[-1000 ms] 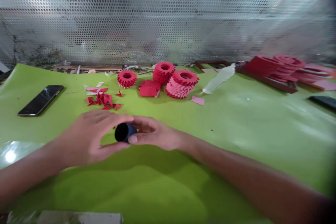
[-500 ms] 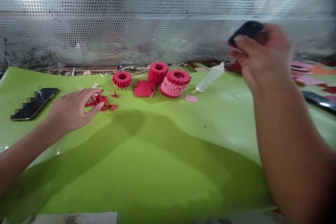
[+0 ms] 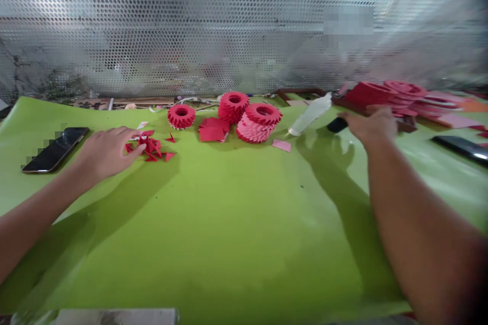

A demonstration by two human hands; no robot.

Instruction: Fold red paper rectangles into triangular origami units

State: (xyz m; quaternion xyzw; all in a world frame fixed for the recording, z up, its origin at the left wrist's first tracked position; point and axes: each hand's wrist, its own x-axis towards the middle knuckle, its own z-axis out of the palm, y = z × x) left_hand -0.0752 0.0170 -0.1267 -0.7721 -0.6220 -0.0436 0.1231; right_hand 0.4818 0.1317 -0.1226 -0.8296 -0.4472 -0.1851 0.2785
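Observation:
My left hand [image 3: 110, 151] rests over a small pile of folded red paper pieces [image 3: 152, 147], its fingers curved and apart at the pile's left side. At the right, my right hand [image 3: 373, 124] has its fingers round one end of a small black object [image 3: 337, 124], low at the green surface. To its left lies a whitish translucent bottle [image 3: 310, 114]. Between the hands stand a small red paper ring [image 3: 181, 116], a taller red one [image 3: 233, 106] and a pink one with a red top [image 3: 259, 123]. Flat red paper squares [image 3: 212, 129] lie beside them.
A black phone [image 3: 57, 150] lies left of my left hand. Red and pink papers [image 3: 392, 94] are heaped behind my right hand. A dark, shiny object [image 3: 461, 148] is at the far right. A perforated metal sheet [image 3: 213, 25] rises behind the green surface [image 3: 229, 223].
My right hand has come down with the black object from in front of the metal sheet to the green surface. My left hand stays at the red pieces. The view has shifted slightly.

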